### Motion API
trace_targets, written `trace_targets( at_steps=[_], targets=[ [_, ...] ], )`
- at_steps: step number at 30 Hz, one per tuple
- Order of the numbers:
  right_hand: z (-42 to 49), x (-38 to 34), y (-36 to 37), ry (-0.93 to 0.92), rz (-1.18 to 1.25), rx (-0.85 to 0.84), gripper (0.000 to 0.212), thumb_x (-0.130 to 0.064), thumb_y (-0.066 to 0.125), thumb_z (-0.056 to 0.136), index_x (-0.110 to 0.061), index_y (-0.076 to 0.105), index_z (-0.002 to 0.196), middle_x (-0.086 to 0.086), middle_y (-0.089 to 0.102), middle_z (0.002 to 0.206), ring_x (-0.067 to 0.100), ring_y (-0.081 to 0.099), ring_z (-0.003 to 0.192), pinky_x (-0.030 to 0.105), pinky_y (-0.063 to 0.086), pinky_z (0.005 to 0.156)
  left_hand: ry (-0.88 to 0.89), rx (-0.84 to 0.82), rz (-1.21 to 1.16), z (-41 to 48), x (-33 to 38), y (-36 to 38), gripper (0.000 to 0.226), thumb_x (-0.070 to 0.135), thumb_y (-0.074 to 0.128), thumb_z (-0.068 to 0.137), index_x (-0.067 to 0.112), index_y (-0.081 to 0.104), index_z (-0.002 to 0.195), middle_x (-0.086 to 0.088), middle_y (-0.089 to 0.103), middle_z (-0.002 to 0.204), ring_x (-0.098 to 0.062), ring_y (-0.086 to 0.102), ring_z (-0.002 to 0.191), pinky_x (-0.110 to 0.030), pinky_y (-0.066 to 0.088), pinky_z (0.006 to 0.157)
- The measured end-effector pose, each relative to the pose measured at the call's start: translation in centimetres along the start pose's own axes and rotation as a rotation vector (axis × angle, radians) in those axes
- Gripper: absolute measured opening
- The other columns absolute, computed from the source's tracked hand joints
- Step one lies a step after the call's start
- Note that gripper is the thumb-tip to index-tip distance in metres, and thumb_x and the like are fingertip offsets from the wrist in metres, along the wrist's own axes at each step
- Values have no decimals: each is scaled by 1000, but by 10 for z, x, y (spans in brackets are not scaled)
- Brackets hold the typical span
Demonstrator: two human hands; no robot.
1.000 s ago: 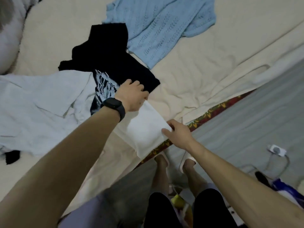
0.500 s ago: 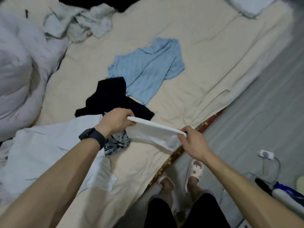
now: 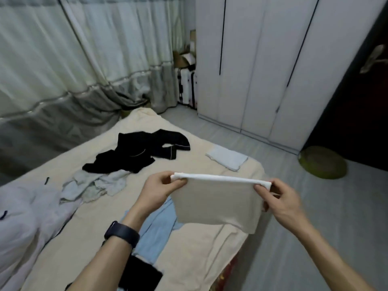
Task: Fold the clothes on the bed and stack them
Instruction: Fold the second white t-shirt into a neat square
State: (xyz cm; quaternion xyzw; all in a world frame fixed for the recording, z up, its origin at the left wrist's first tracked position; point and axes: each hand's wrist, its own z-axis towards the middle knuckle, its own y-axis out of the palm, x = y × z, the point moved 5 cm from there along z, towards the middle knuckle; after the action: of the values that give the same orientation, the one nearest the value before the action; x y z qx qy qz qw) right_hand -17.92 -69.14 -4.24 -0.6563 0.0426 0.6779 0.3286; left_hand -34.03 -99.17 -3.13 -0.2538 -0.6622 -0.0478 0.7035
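I've got both hands, left hand [image 3: 161, 186] and right hand [image 3: 280, 198], fingers pinching the folded white cloth [image 3: 218, 199] up over the bed [image 3: 189, 244].

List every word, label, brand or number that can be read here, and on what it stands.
No text can be read.
On the white garment, held by the left hand and right hand: no print shows.
On the black wristband: nothing shows.
On the suitcase beside the wardrobe: small marks, too blurred to read.

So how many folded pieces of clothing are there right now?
2. One folded white cloth lies on the bed near its far edge; the other, a folded garment, is pinched between the left hand and right hand. More could be out of view.
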Motion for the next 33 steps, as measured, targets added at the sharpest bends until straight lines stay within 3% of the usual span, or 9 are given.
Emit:
trace_targets(
  at_steps=[4,10,16,19,24,30,33],
  targets=[
    [39,-6,-76,15,165,55,24,-48,77,75,-26,73,83,6,70,68,20,67,53,24,48,45,54,9,-113,40,55,58,10,15,77,88,7,78,94,-5,76,83,-4,67,74,-15,50,65],
    [106,21,-161,6,223,44,3,-10,73,91,-10,71,93,4,73,73,17,71,63,21,53,54,91,51,-135,94,89,144,4,13,78,87,11,78,90,4,74,76,0,63,67,-11,44,60],
    [161,76,-197,18,142,62,8,-13,72,93,-19,71,87,4,73,74,15,70,67,24,51,56,21,78,-118,129,71,207,5,18,79,86,20,78,91,1,76,85,-2,66,73,-14,47,63],
    [181,114,-191,84,114,24,4,-21,73,93,-23,72,89,-1,75,78,15,71,72,27,51,62,-34,85,-73,147,48,227,5,19,79,87,19,77,92,2,76,83,-5,66,72,-15,47,62],
    [204,172,-153,197,56,-49,5,-21,74,92,-25,72,88,-10,73,76,3,68,70,10,47,60,-147,95,-14,186,-3,233,10,21,81,85,21,77,95,3,78,89,-7,70,79,-18,52,68],
    [249,225,-98,323,-3,-94,7,-24,77,90,-23,72,85,-6,72,78,8,66,77,24,48,73,-261,67,40,263,-68,223,13,24,82,84,25,77,96,4,77,92,-9,69,86,-28,53,78],
    [277,247,-67,397,-6,-103,7,-19,76,90,-21,72,85,-6,73,81,7,67,79,21,48,75,-313,66,71,311,-95,217,13,23,83,83,26,76,94,4,77,92,-11,68,87,-29,52,79]
  ],
)
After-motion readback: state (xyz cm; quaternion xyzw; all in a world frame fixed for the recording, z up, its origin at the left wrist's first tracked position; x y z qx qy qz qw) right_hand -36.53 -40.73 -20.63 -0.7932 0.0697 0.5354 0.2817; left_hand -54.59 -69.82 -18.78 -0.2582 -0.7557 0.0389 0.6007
